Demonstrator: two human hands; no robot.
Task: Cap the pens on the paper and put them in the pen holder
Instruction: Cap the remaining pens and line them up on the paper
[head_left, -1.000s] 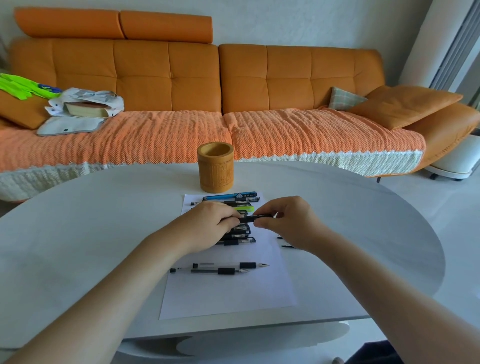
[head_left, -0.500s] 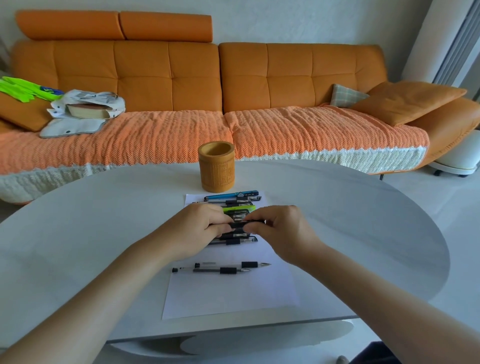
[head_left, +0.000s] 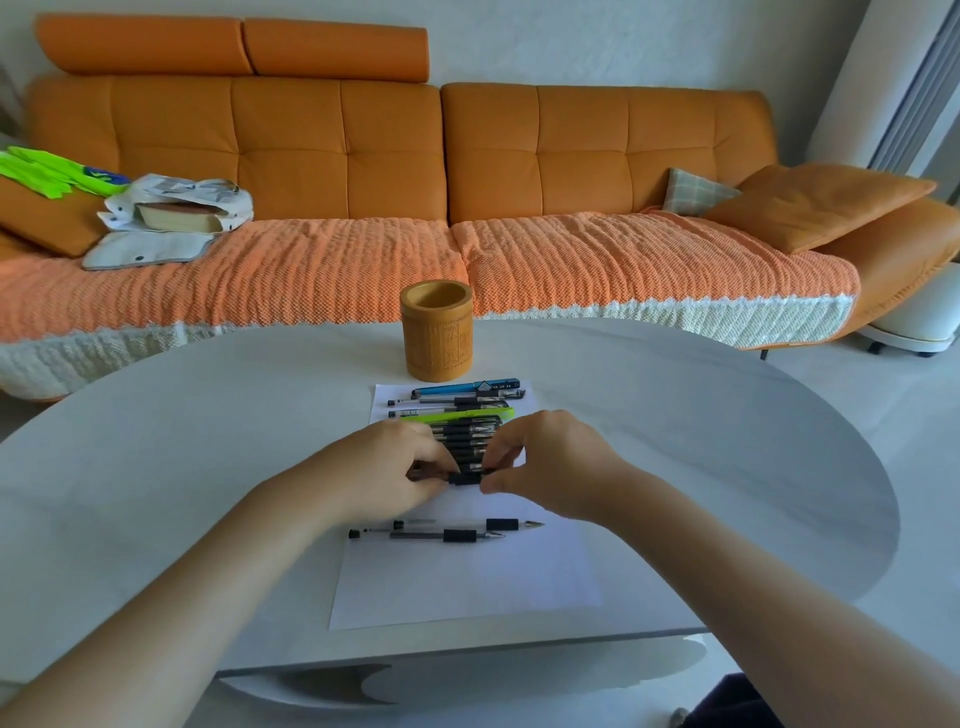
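Observation:
A white sheet of paper (head_left: 467, 582) lies on the grey table. Across its far half sits a row of several pens (head_left: 462, 410), mostly black, with one blue and one green. Two uncapped black pens (head_left: 447, 531) lie side by side nearer to me. My left hand (head_left: 384, 467) and my right hand (head_left: 545, 462) meet above the paper, both pinching one black pen (head_left: 465, 477) between them; my right fingers cover its tip end, so its cap is hidden. Beyond the paper stands the round bamboo pen holder (head_left: 437, 332), with nothing showing above its rim.
The oval grey table (head_left: 182, 467) ends close in front of me, and its curved edge falls away on the right. Behind it runs an orange sofa (head_left: 571, 171) with cushions, a book and bags at its left end.
My hands have come closer together along the black pen, and they now sit a little nearer to me over the paper. The other pens have not moved.

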